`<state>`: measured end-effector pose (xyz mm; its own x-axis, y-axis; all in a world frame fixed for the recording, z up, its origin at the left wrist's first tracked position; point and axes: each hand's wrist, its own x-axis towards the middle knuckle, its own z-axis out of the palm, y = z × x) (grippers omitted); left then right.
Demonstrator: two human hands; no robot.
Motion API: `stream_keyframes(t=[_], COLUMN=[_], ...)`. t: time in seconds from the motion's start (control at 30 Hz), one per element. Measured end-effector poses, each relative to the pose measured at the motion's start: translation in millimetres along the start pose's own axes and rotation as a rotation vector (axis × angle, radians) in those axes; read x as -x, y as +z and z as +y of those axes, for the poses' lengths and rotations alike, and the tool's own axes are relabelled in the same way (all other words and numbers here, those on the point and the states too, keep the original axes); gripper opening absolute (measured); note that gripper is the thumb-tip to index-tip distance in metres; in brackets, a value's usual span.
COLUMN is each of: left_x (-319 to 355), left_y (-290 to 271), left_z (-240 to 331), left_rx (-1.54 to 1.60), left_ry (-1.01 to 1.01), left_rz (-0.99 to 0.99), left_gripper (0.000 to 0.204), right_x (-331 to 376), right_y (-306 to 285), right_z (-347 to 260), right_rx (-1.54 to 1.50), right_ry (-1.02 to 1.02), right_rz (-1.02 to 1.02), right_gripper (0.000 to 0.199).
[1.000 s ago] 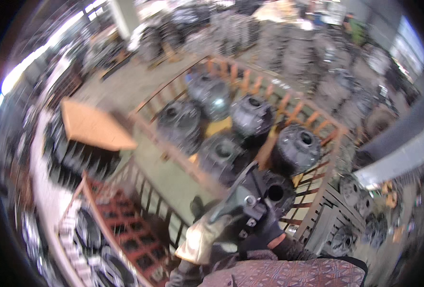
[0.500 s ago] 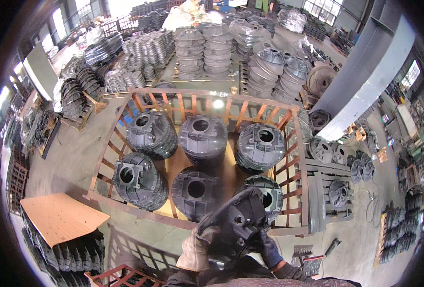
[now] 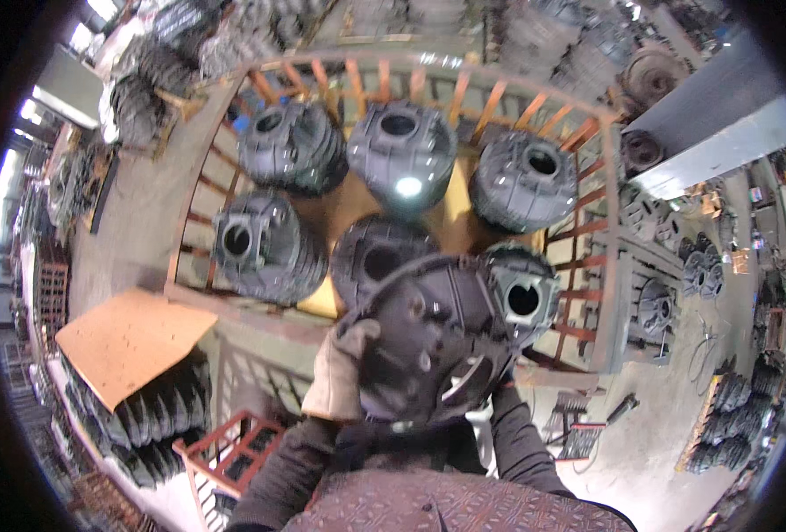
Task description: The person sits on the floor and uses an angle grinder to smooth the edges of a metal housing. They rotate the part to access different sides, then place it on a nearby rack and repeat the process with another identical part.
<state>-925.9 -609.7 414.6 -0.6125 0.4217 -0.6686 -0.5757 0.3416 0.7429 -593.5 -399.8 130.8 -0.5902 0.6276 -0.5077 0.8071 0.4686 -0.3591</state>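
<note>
Between my hands is a dark grey cast bell housing (image 3: 428, 332), its wide round side and inner holes facing up toward me. My left hand (image 3: 342, 368), in a pale work glove, grips its left rim with the fingers closed. On the other side my right hand (image 3: 506, 377) is mostly hidden behind the casting; its arm runs up to the right rim. The housing is in front of the near edge of a brown slatted crate (image 3: 233, 310), overlapping the near stacks inside. Similar housings stand stacked in the crate, among them a far middle stack (image 3: 402, 164) and a near left stack (image 3: 273, 248).
A tan board (image 3: 136, 341) lies over ribbed castings (image 3: 140, 430) at the lower left, beside a small red metal frame (image 3: 238, 452). To the right rises a grey steel column (image 3: 721, 124). More castings (image 3: 654, 306) stand on a pallet right of the crate.
The bell housing has turned, so its open inner side now shows, and it has come up closer to me. My view has tipped downward; my right hand has gone mostly behind the casting.
</note>
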Motion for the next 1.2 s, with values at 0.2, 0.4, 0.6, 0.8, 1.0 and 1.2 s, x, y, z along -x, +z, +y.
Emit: stream_keyframes(t=[0.2,0.4,0.6,0.8,1.0,1.2], left_x=[-76.9,-153.9,-261.1,-399.7,-490.1,-474.8], left_y=[-54.2,-95.1,-131.4,-186.3,-216.7,-192.7], left_z=[-16.7,-7.5,6.7,-96.4,-227.2,-195.9], left_rx=[-0.061,0.119,0.012,-0.481,-1.12,-1.177], left_ry=[-0.223,-0.192,-0.242,-0.032,0.176,0.128], left_rz=[0.058,-0.011,-0.122,-0.226,-0.313,-0.263], left_gripper=[0.056,0.068,0.059,0.046,0.049,0.045], right_x=[-28.6,-89.3,-204.5,-280.6,-293.8,-295.4], right_y=[6.9,-17.2,-47.3,-4.0,58.2,67.2], right_z=[-6.8,-57.3,-97.1,-105.5,-102.2,-107.6], right_rx=[-0.761,-1.253,-0.189,-0.137,-0.568,-0.885], right_ry=[0.114,0.195,-0.167,-0.187,0.21,0.117], right_rz=[0.267,0.305,0.499,0.541,0.505,0.48], right_gripper=[0.027,0.034,0.031,0.026,0.027,0.03])
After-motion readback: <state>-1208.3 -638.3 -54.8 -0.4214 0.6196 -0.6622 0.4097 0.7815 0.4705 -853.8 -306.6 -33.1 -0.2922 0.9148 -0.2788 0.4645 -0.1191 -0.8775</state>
